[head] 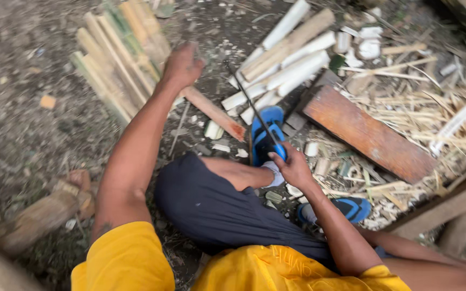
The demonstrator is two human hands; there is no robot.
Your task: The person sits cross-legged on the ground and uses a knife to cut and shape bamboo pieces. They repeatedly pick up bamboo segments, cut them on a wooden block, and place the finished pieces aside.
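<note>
I see my left hand extended forward, fingers closed around the end of a split bamboo stick that slants down toward a blue sandal; motion blur softens the hand, so the grip is only roughly legible. My right hand is clamped on the blue handle of a thin dark-bladed saw, whose blade runs up and left from the fist, passing over the sandal. A bundle of greenish bamboo strips lies just beside the left hand. A heap of pale cut bamboo sections lies past the blade tip. A reddish wooden plank lies to the right on shavings. My knee, in dark shorts, sits between both arms.
</note>
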